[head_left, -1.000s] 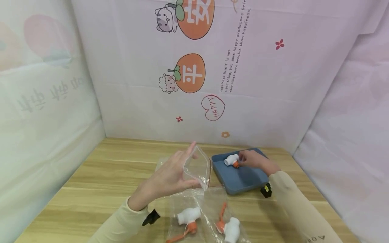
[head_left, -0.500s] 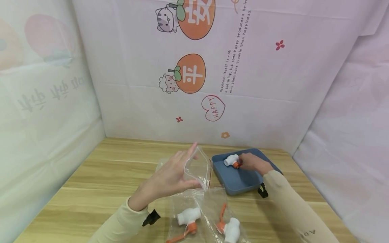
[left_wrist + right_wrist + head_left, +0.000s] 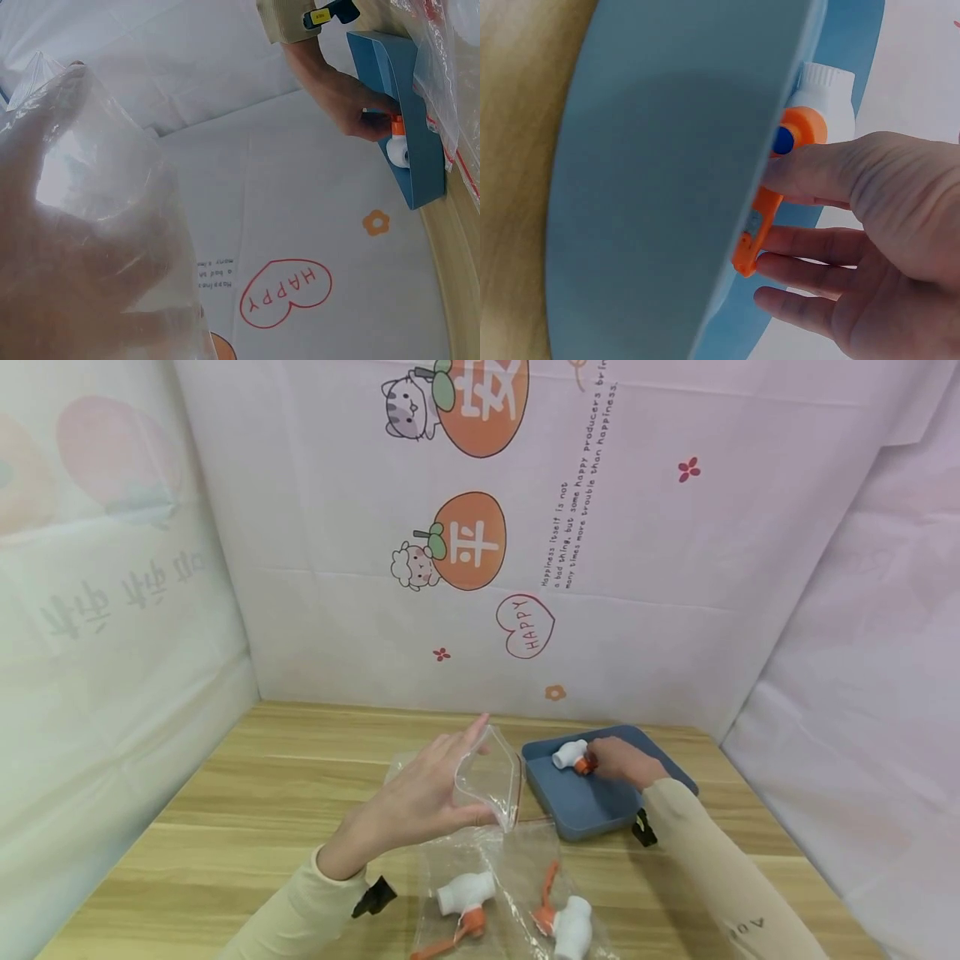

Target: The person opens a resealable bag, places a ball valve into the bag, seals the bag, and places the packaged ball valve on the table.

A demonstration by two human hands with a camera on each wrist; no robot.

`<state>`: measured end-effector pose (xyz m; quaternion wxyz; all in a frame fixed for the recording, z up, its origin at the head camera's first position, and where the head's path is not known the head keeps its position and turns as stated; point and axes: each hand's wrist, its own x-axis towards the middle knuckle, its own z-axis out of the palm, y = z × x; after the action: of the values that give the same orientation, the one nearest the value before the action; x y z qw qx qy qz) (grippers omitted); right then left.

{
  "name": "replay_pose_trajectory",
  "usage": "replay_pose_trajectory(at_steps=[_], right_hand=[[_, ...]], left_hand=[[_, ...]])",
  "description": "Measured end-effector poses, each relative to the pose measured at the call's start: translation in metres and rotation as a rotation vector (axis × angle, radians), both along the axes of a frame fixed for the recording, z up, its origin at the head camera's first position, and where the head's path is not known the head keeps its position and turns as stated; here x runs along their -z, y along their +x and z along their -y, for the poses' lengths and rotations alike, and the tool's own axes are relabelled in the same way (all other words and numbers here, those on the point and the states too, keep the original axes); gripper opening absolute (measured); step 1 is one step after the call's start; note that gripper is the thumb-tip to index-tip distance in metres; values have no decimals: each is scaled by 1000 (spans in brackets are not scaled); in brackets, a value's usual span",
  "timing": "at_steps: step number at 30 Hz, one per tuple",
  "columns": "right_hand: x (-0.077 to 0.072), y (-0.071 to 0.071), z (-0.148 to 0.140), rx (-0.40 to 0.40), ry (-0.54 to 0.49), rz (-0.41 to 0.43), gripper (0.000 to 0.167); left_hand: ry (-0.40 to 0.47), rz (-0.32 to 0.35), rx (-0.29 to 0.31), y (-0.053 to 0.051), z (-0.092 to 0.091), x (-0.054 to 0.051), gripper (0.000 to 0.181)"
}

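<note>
My left hand (image 3: 416, 789) holds a clear zip-lock bag (image 3: 487, 781) with its mouth spread wide between thumb and fingers. In the left wrist view, the clear plastic (image 3: 112, 202) covers much of the hand. At the blue tray (image 3: 588, 814), my right hand (image 3: 624, 760) reaches in and pinches the orange handle (image 3: 769, 202) of a white ball valve (image 3: 570, 754). Thumb and fingers lie on opposite sides of that handle in the right wrist view. The white body (image 3: 829, 94) lies within the tray, partly hidden by its wall.
Two more white ball valves with orange handles, one (image 3: 467, 893) left and one (image 3: 573, 927) right, lie in clear bags at the front of the wooden table (image 3: 225, 827). A printed cloth (image 3: 360, 635) stands behind the table.
My right hand and forearm have shifted slightly left over the tray, closer around the valve's handle. The valve stays in place, and my left hand and bag are almost unmoved.
</note>
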<state>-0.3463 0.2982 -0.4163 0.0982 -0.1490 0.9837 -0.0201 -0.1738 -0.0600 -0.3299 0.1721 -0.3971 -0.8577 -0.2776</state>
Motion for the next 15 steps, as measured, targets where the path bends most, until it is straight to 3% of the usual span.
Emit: replay_pose_trajectory(at_steps=[8,15], right_hand=[[7,-4,-1,13,30,0,19],[5,-6,-1,-5,42,-1,21]], left_hand=[[-11,55,-9,-2,2,2,110],[-18,45,3,-5,2,1,109]])
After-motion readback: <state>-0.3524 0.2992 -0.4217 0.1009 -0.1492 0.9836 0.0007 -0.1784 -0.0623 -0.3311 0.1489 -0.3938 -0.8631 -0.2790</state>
